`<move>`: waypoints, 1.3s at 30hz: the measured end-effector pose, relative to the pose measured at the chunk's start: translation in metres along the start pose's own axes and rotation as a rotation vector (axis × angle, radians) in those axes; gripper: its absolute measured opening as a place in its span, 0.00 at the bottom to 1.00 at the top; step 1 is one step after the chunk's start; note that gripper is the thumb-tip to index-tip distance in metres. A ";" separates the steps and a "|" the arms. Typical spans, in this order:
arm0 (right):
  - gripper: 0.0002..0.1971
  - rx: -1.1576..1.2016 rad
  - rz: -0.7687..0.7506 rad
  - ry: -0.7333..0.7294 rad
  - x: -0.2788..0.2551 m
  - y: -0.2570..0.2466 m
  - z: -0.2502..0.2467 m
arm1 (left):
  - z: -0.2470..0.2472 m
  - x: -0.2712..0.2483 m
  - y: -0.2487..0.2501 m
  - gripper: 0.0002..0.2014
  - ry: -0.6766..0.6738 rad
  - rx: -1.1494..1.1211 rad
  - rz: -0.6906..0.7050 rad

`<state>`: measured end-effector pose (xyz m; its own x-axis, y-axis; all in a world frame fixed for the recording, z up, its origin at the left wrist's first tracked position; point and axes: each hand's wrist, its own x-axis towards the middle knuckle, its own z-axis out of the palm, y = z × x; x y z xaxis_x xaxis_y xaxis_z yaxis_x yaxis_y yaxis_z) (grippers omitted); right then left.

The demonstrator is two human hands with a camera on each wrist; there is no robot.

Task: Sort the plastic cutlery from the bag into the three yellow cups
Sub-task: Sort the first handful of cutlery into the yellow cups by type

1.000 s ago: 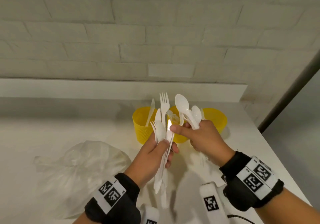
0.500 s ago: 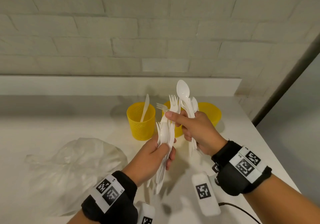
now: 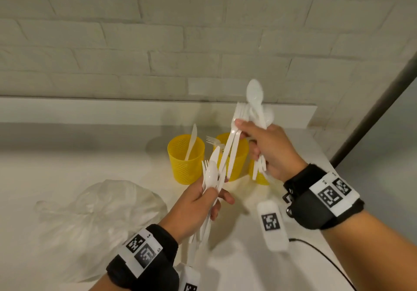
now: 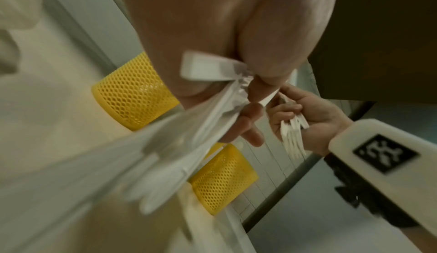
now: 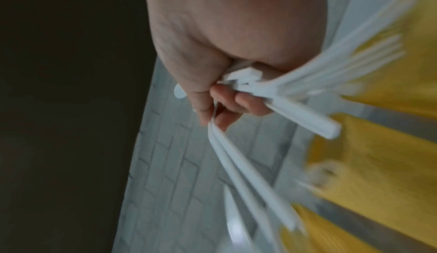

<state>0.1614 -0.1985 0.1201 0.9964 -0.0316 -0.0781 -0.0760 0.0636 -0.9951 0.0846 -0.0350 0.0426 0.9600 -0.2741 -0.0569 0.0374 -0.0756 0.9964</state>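
Above the counter, sorting was barely begun: the left hand (image 3: 196,202) gripped a mixed bundle (image 3: 211,178), the right hand (image 3: 270,151) clutched spoons and forks (image 3: 252,114), while the cups (image 3: 186,158) at twelve o'clock held one knife (image 3: 191,142) and some forks, the bag (image 3: 99,214) lying at eight.

Head view: dim, even indoor light, warm-greenish cast, mild grain. Soft shadows fall on the bench (image 3: 67,166) behind the yellow cups (image 3: 186,158) and under both hands. Brick lines bow toward the frame edges, wide-angle distortion. Left wrist view: near cutlery bundle (image 4: 132,163) heavily blurred, mesh cup sharper. Right wrist view: strong motion smear across the yellow cups (image 5: 378,163); left third nearly black; fingers (image 5: 246,102) fairly sharp.
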 end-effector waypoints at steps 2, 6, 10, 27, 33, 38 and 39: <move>0.08 0.008 -0.116 0.128 0.014 -0.018 -0.003 | -0.004 0.000 -0.001 0.13 0.036 -0.028 -0.015; 0.10 -0.238 -0.315 0.283 0.042 -0.024 -0.002 | -0.011 0.005 0.000 0.12 0.093 -0.124 -0.037; 0.14 -0.573 -0.241 0.251 0.052 0.017 0.005 | -0.012 0.014 0.007 0.11 0.105 -0.210 -0.028; 0.22 -0.824 -0.217 0.101 0.028 0.017 -0.005 | -0.019 0.024 0.017 0.14 0.131 -0.618 -0.069; 0.11 -0.799 -0.205 0.131 0.020 0.021 0.001 | -0.017 0.021 0.016 0.07 0.085 -0.605 -0.066; 0.12 -0.588 -0.161 -0.236 -0.018 0.008 0.027 | -0.023 0.020 0.019 0.07 0.088 -0.703 -0.076; 0.11 -0.517 -0.119 -0.368 -0.026 0.007 0.032 | -0.024 0.020 0.019 0.08 0.082 -0.729 -0.072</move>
<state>0.1365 -0.1652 0.1168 0.9397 0.3407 -0.0311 0.1193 -0.4114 -0.9036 0.1108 -0.0193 0.0622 0.9649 -0.2174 -0.1473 0.2484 0.5733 0.7808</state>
